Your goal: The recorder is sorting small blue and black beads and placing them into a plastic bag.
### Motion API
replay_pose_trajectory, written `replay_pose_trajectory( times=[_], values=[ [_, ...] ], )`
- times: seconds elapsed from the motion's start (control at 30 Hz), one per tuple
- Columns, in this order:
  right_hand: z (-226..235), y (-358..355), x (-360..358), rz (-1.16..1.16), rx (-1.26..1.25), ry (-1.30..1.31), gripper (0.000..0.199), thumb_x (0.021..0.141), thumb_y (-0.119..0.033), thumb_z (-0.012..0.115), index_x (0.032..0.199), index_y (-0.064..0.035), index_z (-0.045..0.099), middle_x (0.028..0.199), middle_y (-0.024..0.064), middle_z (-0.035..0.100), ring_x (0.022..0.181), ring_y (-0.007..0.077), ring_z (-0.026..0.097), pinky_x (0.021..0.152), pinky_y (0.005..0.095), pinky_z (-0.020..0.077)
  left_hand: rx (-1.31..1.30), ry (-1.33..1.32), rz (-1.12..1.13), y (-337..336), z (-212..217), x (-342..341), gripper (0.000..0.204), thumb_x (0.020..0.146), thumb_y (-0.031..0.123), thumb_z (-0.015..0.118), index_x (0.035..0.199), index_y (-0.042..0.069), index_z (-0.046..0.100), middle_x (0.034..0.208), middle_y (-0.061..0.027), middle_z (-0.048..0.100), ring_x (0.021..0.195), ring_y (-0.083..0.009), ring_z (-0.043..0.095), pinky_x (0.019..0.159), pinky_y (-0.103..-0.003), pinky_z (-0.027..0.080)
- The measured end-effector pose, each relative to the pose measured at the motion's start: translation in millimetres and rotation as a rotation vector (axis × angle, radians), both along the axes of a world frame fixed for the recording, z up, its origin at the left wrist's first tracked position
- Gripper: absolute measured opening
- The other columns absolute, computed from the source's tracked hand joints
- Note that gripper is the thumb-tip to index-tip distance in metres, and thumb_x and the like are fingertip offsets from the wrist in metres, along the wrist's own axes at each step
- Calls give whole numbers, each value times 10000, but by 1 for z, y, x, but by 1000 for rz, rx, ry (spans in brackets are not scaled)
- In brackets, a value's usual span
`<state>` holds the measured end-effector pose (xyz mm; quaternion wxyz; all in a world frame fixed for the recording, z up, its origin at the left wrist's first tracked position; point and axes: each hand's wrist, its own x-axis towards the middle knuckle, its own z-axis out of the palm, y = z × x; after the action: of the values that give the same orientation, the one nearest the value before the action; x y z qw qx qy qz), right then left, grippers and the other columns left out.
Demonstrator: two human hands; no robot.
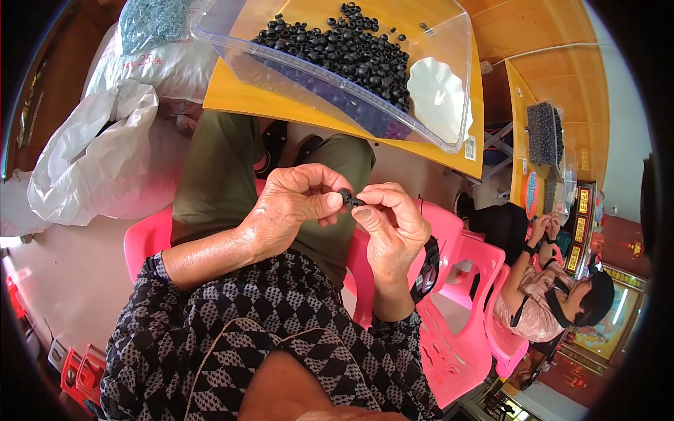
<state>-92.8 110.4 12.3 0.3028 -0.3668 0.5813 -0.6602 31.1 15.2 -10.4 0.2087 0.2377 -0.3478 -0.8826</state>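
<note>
My left hand (288, 209) pinches a small round black piece (345, 196), bead-like in shape, between thumb and forefinger. Against it, the thumb and forefinger of my right hand (390, 235) close on a smaller black piece (357, 202). The two pieces meet above my lap, but whether they are joined I cannot tell. Beyond my hands, a clear plastic bin (463, 133) stands on a yellow table (242, 102). Inside it lie a heap of black rounded pieces (365, 59) and a white scalloped dish (437, 98).
White sacks (98, 154) slump on the floor at left, with a bag of bluish pieces (151, 24) on top. Pink plastic chairs (456, 344) stand at my right. Further right, another person (540, 295) sits by a table holding a bin of dark pieces (542, 133).
</note>
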Motion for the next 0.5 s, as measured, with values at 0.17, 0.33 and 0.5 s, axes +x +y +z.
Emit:
replay_pose_trajectory(
  times=[0.17, 0.33, 0.5],
  values=[
    [-3, 0, 0, 14, 0, 13, 183, 691, 100, 684, 854, 49, 617, 854, 79, 572, 738, 115, 546, 668, 205, 470, -17, -8, -1, 1, 0, 0, 171, 814, 84, 642, 922, -39, 591, 786, -55, 600, 654, -103, 546, 613, -218, 461],
    [-5, 2, -3, 52, 2, 87, 173, 727, 101, 665, 882, 64, 597, 870, 91, 560, 758, 113, 546, 661, 213, 490, -59, -13, 1, 1, 0, 1, 168, 816, 84, 642, 923, -35, 592, 805, -50, 606, 664, -96, 550, 618, -215, 468],
    [0, 2, -2, 1, 59, 112, 186, 661, 112, 697, 817, 50, 615, 806, 81, 578, 747, 124, 536, 653, 214, 456, -140, 13, -5, 3, -3, 2, 155, 826, 79, 633, 930, -30, 592, 822, -45, 607, 678, -77, 546, 625, -212, 472]
  ],
)
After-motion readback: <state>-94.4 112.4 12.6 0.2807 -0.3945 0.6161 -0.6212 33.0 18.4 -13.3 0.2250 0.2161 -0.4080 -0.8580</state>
